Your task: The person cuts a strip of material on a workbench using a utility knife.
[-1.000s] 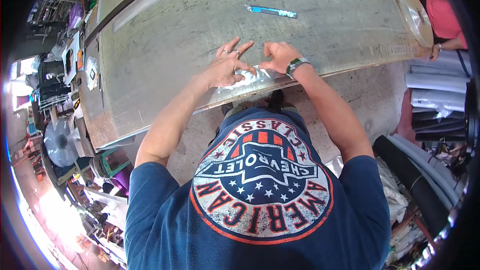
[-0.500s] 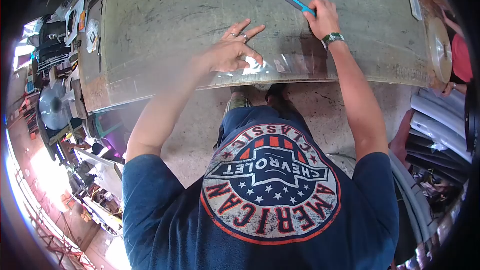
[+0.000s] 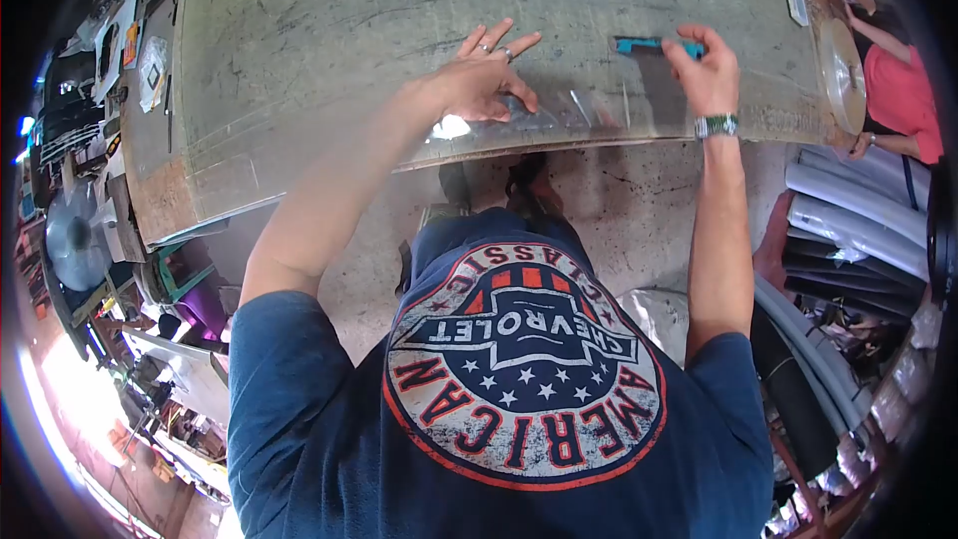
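Since the big worktable [image 3: 299,50] stretches away beyond the fingers, you get a good look at its greenish-grey top, all scuffed and scratched. Along its near edge there's clear film [image 3: 594,118], thin-looking and glossy, throwing glare just below the left fingers and running toward the right ones. The left hand [image 3: 481,83] stays on it, outer fingers splayed; can't tell if thumb and forefinger pinch or just press. Big change is the right hand [image 3: 707,70]: a second ago it was beside the left, and now it's well apart, curled loosely round the teal cutter [image 3: 639,44]. So I'd guess only the left is steadying the film. Cutter's a slim bar poking left past the right thumb. Tiny stuff: patterned green bracelet [image 3: 717,125] below the right fingers, shiny rings [image 3: 486,48] on the left ones.
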`<action>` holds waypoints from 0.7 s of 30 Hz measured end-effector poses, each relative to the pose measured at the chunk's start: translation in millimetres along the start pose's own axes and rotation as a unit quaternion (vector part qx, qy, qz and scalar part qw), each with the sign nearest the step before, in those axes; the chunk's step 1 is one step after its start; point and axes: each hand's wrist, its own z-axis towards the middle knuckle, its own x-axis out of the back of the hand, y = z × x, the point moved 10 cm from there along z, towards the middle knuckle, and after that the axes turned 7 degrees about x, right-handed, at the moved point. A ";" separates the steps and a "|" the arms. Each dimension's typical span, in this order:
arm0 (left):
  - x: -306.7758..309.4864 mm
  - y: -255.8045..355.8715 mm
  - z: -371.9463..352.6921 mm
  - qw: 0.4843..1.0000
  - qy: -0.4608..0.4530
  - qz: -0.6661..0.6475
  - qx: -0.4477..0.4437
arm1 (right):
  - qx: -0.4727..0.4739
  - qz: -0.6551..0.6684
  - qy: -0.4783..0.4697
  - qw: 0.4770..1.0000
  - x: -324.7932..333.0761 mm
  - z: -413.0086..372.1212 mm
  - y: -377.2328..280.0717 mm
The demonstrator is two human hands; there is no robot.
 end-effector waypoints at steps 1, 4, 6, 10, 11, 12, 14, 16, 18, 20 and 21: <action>-1.0 -0.8 0.6 1.000 0.002 -0.001 -0.002 | 0.008 0.004 0.020 1.000 -5.4 5.1 -0.9; -2.0 -1.7 2.1 1.000 0.006 0.000 -0.001 | 0.016 0.051 0.063 0.997 -17.1 14.6 -6.8; -2.4 -4.0 2.3 1.000 0.012 0.003 -0.001 | -0.010 0.127 0.068 0.989 -24.8 14.3 -8.6; -4.0 -4.2 2.8 1.000 0.012 0.011 -0.006 | -0.011 0.067 -0.069 0.995 -65.8 9.8 6.0; -3.9 -3.9 2.7 1.000 0.010 0.013 -0.003 | -0.054 0.030 -0.098 0.993 -68.9 2.0 17.6; -5.4 -2.2 2.5 1.000 0.005 0.010 -0.004 | -0.079 0.042 -0.092 0.992 -64.8 -11.0 22.6; -4.1 -3.6 2.8 1.000 0.002 0.007 -0.001 | -0.120 0.067 -0.081 0.987 -53.2 -46.0 22.1; -7.3 -6.8 4.0 1.000 0.005 0.004 -0.003 | -0.057 0.111 -0.104 0.987 -42.4 -102.6 -21.9; -6.1 -11.0 4.2 1.000 0.010 0.007 0.001 | -0.001 0.210 -0.108 0.972 -54.6 -156.5 -50.7; -7.4 -8.6 4.4 1.000 0.007 0.010 -0.001 | 0.038 0.229 -0.093 0.968 -79.7 -192.3 -57.7; -8.7 -8.2 4.1 1.000 0.010 0.010 -0.003 | 0.079 0.207 -0.084 0.972 -88.4 -197.1 -69.1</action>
